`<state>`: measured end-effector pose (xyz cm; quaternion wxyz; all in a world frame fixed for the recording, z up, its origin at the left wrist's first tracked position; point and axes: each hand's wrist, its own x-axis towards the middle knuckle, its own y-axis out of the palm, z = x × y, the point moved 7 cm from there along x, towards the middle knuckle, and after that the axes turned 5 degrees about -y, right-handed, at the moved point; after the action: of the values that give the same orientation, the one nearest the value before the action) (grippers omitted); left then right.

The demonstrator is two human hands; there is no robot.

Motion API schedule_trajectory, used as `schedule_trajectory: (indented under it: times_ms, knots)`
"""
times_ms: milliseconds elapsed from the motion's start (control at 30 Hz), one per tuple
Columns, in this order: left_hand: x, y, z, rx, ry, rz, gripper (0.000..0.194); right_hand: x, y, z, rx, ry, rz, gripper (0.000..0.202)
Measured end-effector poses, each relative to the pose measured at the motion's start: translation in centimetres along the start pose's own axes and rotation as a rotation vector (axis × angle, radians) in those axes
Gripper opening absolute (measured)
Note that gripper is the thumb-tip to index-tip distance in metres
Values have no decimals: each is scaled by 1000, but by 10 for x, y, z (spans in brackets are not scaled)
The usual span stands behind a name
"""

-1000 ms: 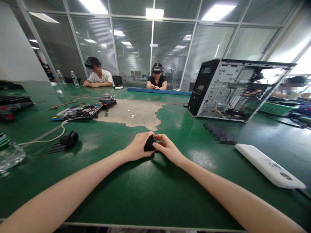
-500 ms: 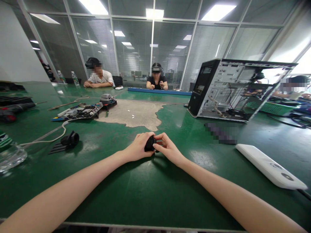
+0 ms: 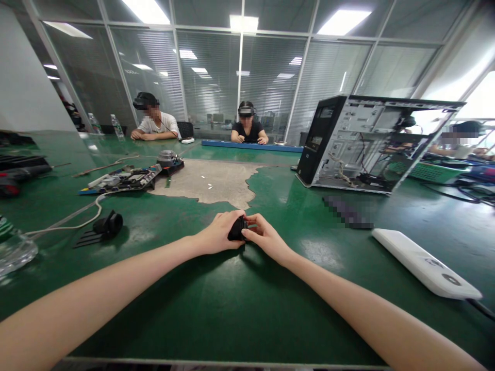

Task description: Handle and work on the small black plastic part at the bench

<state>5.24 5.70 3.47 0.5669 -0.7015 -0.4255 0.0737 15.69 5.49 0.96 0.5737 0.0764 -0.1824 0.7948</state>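
Note:
A small black part point(image 3: 235, 230) is held between my two hands, just above the green table point(image 3: 216, 309) near its middle. My left hand point(image 3: 218, 234) wraps round its left side, fingers over the top and thumb below. From the right, my right hand point(image 3: 265, 234) pinches its right edge with thumb and fingers. The fingers hide much of the part, so its exact shape cannot be made out. To the left lies another black part point(image 3: 108, 223) with a round end and flat prongs.
An open computer case point(image 3: 348, 144) stands back right, a white power strip point(image 3: 425, 263) nearer. A circuit board point(image 3: 119, 179), a cable and a plastic bottle point(image 3: 15, 247) lie left. Two people point(image 3: 157, 123) point(image 3: 249, 126) sit across, another person point(image 3: 460, 139) far right.
The view has shifted slightly, so the surroundings appear a little further left. Both hands keep hold of the black part, with hardly any change in grip.

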Motion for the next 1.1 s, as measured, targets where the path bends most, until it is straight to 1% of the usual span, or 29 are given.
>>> schedule_trajectory:
  times_ms: [200, 400, 533, 633, 767, 933, 1100]
  knots:
    - [-1, -1, -3, 5, 13, -8, 53, 0, -1, 6, 35, -22, -11, 24]
    - [0, 2, 0, -24, 0, -53, 55, 1, -2, 0, 76, -24, -22, 22]
    - [1, 5, 1, -37, -4, -50, 56, 1, -4, -5, 58, 11, -50, 26]
    - [1, 4, 1, -38, -1, -56, 55, 0, -3, -4, 26, 30, -38, 27]
    - [-1, 2, -1, -30, 4, -49, 54, 0, -2, 2, 34, 6, -7, 24]
    - [-1, 2, -3, -25, 21, -33, 54, -1, -1, 4, 66, -31, -15, 21]
    - [0, 3, -2, -27, 12, -36, 55, 0, -2, 0, 38, -3, -41, 27]
